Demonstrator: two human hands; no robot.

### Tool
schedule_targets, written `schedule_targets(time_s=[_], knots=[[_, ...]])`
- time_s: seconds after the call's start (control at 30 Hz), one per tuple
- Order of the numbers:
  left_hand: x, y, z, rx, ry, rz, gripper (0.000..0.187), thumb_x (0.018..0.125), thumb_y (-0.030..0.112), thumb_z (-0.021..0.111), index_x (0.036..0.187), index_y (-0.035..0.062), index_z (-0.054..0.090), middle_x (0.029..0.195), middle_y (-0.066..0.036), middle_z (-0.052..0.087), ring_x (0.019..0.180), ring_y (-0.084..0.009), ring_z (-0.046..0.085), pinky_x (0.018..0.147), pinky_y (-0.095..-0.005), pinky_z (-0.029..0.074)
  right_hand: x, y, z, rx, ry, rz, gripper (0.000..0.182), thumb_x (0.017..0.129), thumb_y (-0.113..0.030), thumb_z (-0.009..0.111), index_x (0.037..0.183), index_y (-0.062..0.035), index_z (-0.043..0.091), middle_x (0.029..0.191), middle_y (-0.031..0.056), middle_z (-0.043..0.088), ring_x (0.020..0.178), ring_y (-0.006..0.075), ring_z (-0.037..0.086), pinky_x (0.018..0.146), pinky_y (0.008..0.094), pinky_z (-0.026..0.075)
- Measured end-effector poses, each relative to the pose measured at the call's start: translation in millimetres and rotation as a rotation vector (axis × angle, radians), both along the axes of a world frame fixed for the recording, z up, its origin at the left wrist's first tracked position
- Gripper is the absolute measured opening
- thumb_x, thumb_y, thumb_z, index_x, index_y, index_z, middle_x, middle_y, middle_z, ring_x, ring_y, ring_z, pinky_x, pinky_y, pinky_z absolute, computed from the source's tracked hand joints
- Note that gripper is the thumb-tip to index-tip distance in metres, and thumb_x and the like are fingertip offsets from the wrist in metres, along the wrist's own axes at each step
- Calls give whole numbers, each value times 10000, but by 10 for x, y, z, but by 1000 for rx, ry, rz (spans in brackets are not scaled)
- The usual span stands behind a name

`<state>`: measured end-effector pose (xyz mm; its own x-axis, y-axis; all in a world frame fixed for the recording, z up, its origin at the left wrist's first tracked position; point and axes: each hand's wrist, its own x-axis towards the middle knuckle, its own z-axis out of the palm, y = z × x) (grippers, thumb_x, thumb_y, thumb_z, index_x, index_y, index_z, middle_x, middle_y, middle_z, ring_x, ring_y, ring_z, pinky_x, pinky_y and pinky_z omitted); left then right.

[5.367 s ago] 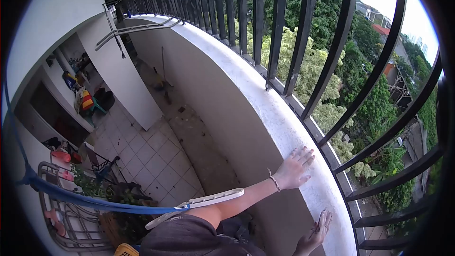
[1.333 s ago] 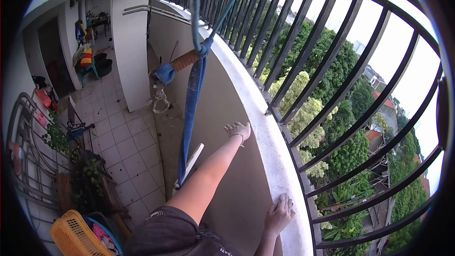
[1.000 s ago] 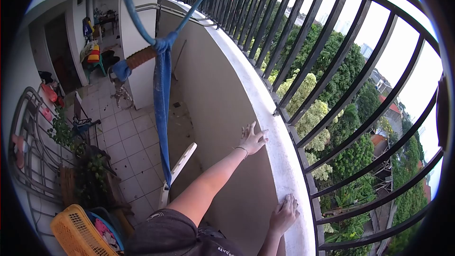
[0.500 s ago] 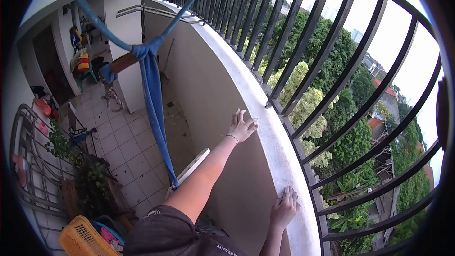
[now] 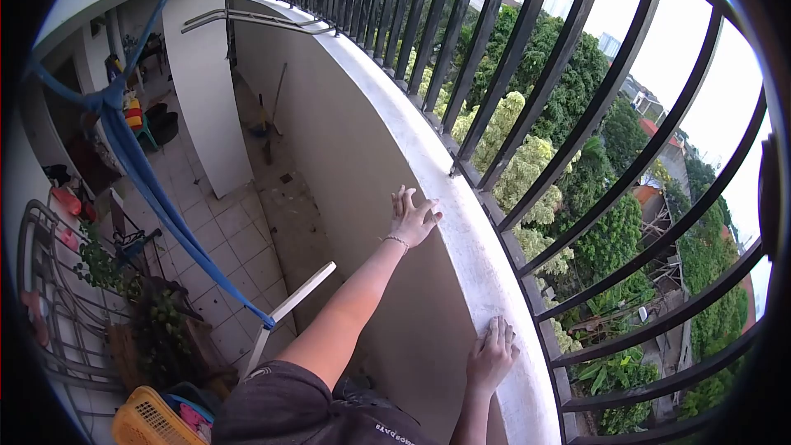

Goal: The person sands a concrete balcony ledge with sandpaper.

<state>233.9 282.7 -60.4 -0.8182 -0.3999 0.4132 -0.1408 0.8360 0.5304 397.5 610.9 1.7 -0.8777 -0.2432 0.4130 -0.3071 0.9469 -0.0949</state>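
My left hand, with a thin bracelet at the wrist, is at the inner edge of a white-topped wall. Its fingers are spread and slightly bent, with nothing in them. Nearer to me, my right hand rests on the wall's top, fingers stretched out over the ledge and dusty-looking. A blue cloth band, knotted near its upper end, hangs to the left and reaches down to a pale bar beside my left arm.
A black metal railing stands on the wall's outer side, with trees below. On the tiled floor are potted plants and an orange basket. A metal rack stands at the left, and a long-handled tool leans farther back.
The blue band and its knot have shifted left in view, showing more of the pale bar and the floor behind. Both hands stay at nearly the same places on the wall.
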Motion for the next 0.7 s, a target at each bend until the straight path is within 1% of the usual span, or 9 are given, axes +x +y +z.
schedule_targets(time_s=[0.2, 0.3, 0.43, 0.47, 0.57, 0.6, 0.7], knots=[[135, 7, 69, -60, -36, -47, 466, 997, 628, 494, 1375, 365, 562, 1470, -212, 283, 1490, -479, 121, 1238, -641, 36, -23, 7, -49, -3, 27, -6, 419, 972, -235, 541, 1344, -64, 632, 1447, 84, 610, 1359, 321, 546, 1066, 490, 392], [20, -115, 38, -159, 25, 3, 471, 994, 625, 499, 1378, 359, 563, 1472, -216, 285, 1488, -481, 125, 1238, -644, 28, -17, 11, -42, 2, 15, -7, 422, 967, -232, 545, 1346, -69, 632, 1444, 81, 613, 1362, 323, 544, 1064, 493, 394], [-129, -212, 103, -152, -27, 63, 497, 996, 616, 502, 1389, 319, 565, 1479, -227, 278, 1492, -483, 116, 1237, -648, 20, -19, 0, -55, 24, 40, -15, 417, 964, -223, 547, 1345, -78, 634, 1444, 75, 613, 1362, 316, 546, 1067, 507, 396], [-124, -177, 95, -140, 2, 42, 514, 996, 616, 504, 1379, 280, 574, 1473, -231, 277, 1485, -483, 123, 1232, -658, 21, -22, 3, -67, 36, 46, -17, 417, 962, -221, 550, 1345, -81, 635, 1445, 73, 612, 1361, 316, 547, 1068, 510, 396], [54, -17, 58, -115, 40, -29, 520, 995, 613, 511, 1365, 255, 579, 1463, -229, 281, 1477, -485, 130, 1224, -674, 25, -33, -12, -56, 23, 42, -18, 423, 957, -234, 568, 1348, -89, 635, 1451, 72, 607, 1360, 324, 548, 1070, 517, 397], [163, 82, 90, -126, 66, -64, 559, 977, 636, 522, 1340, 222, 618, 1455, -208, 289, 1479, -481, 140, 1227, -675, 34, -23, -3, -44, 12, 34, -31, 426, 955, -241, 576, 1349, -91, 635, 1454, 72, 605, 1359, 328, 548, 1071, 519, 398], [514, 445, 230, -96, -29, -223, 544, 977, 627, 532, 1346, 234, 607, 1455, -209, 287, 1485, -485, 128, 1224, -680, 58, -11, 19, -5, -6, 15, -20, 431, 948, -260, 602, 1343, -90, 638, 1459, 75, 599, 1356, 343, 546, 1068, 512, 402]])
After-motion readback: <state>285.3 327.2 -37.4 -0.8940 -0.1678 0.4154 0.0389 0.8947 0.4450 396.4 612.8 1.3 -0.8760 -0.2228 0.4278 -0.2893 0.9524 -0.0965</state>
